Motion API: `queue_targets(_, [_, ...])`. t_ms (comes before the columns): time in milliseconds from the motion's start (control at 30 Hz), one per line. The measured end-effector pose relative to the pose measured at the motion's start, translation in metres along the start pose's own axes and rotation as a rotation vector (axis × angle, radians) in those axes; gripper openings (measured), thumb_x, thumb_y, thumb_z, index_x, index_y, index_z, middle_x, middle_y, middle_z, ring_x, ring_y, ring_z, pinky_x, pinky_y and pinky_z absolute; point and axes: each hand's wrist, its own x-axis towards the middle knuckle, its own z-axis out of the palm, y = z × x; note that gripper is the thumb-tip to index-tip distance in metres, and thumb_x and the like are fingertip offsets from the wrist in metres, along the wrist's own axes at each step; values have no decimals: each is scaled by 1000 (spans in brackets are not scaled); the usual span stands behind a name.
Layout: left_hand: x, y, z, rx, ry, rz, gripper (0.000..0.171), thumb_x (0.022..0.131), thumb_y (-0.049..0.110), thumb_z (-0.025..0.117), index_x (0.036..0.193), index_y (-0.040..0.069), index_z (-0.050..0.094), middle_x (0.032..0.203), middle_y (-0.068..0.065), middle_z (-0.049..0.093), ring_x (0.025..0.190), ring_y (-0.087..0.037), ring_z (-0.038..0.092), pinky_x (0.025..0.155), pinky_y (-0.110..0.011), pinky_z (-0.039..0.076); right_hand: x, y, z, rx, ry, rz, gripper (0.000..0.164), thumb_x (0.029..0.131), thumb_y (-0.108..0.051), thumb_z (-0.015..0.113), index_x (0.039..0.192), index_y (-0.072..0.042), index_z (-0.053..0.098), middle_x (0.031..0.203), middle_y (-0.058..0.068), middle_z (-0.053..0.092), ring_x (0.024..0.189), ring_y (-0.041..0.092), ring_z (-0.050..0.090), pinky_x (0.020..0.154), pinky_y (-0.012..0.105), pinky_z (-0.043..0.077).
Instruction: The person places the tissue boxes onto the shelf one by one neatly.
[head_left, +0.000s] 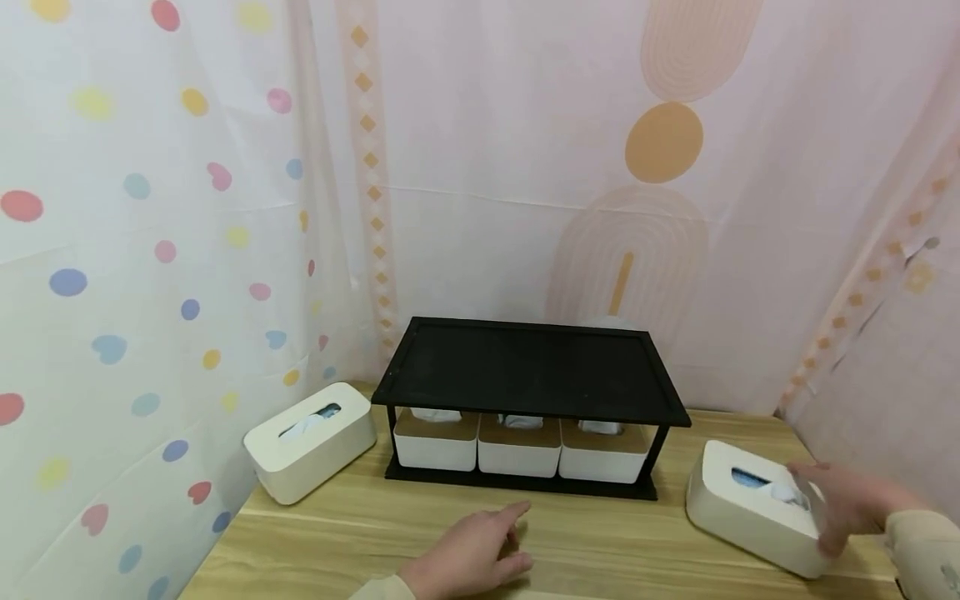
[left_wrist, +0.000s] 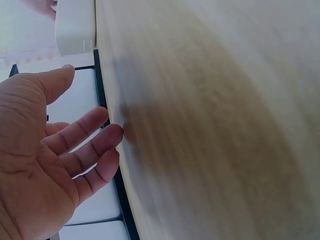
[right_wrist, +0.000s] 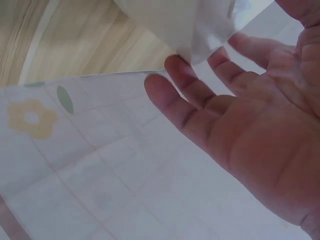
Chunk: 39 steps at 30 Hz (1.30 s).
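Note:
At the right, my right hand point(head_left: 847, 504) is against the near right end of a white tissue box point(head_left: 757, 508) with a white tissue in its slot. In the right wrist view the fingers point(right_wrist: 187, 100) are spread and only slightly bent, fingertips right at the pale box corner point(right_wrist: 170, 25). My left hand point(head_left: 472, 550) hovers over the wooden table, in front of a black rack point(head_left: 525, 367), its fingers loosely bent with nothing in them. Under the rack's top stand three white tissue boxes with brown lids, the middle one point(head_left: 517, 457) nearest that hand.
Another white tissue box point(head_left: 315, 450) stands at an angle on the table's left side. Patterned curtains point(head_left: 480, 167) hang behind the table and along both sides. The wooden table point(head_left: 315, 550) narrows in view toward the back.

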Motion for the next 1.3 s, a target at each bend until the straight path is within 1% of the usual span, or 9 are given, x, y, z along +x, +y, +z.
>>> queue_targets(167, [0, 5, 3, -25, -32, 18, 64, 101, 39, 75, 154, 10, 54, 105, 13, 75, 83, 7, 59, 77, -20, 55, -10, -12, 12, 69, -11, -71, 111, 55, 12, 90, 155, 0, 44, 144, 46, 47, 115, 47, 54, 97, 68, 49])
queue_targets(333, [-1, 20, 2, -116, -98, 31, 64, 102, 42, 73, 159, 22, 51, 131, 10, 73, 113, 1, 66, 94, -25, 59, -18, -32, 23, 103, -3, -221, 115, 55, 8, 90, 159, -5, 44, 157, 36, 46, 122, 37, 54, 103, 69, 47])
queue_targets(500, [-3, 33, 2, -150, -98, 96, 67, 103, 44, 71, 162, 23, 46, 155, 0, 61, 134, -10, 62, 106, -30, 56, -19, -56, 40, 43, 95, -412, 113, 60, -18, 97, 161, -16, 46, 157, 27, 53, 128, 15, 56, 96, 34, 52])
queue_targets(567, [-3, 36, 2, -194, -99, 81, 69, 102, 43, 73, 162, 24, 45, 158, 1, 58, 130, -7, 62, 103, -28, 56, -17, -69, 46, 49, 117, -449, 111, 63, -25, 98, 161, -17, 47, 155, 24, 56, 126, 10, 57, 92, 23, 49])
queue_targets(700, [-3, 40, 1, -282, -73, 44, 71, 100, 39, 77, 162, 25, 44, 159, 1, 55, 120, -5, 64, 96, -26, 58, -12, -98, 56, 138, 92, -469, 103, 74, -33, 96, 161, -8, 46, 153, 24, 58, 119, 16, 61, 88, 21, 49])
queue_targets(933, [-14, 33, -3, -458, -1, -88, 78, 98, 33, 80, 164, 17, 42, 159, -12, 54, 103, -8, 67, 81, -25, 57, -1, -144, 83, 322, 93, -484, 100, 88, -35, 90, 161, 7, 37, 134, 25, 67, 82, 0, 62, 70, 22, 52])
queue_targets(1067, [-26, 19, -9, -484, 65, -149, 77, 100, 35, 78, 163, 10, 42, 137, -11, 65, 94, -7, 64, 75, -25, 55, 8, -163, 97, 498, 45, -479, 102, 93, -30, 86, 162, 14, 25, 144, 37, 58, 88, 6, 70, 74, 23, 57])
queue_targets(1200, [-39, 2, -18, -497, 128, -185, 76, 101, 35, 76, 161, 2, 42, 117, -9, 68, 88, -8, 62, 71, -24, 53, 19, -178, 113, 614, 24, -501, 99, 96, -27, 83, 163, 14, 23, 152, 38, 52, 97, 9, 71, 78, 23, 58])
queue_targets(1300, [-48, -9, -25, -546, 153, -222, 76, 101, 34, 76, 161, 2, 42, 129, -15, 67, 86, -12, 62, 68, -23, 53, 27, -189, 121, 681, -7, -522, 94, 100, -29, 78, 165, 10, 22, 158, 38, 45, 109, 16, 72, 83, 23, 59])
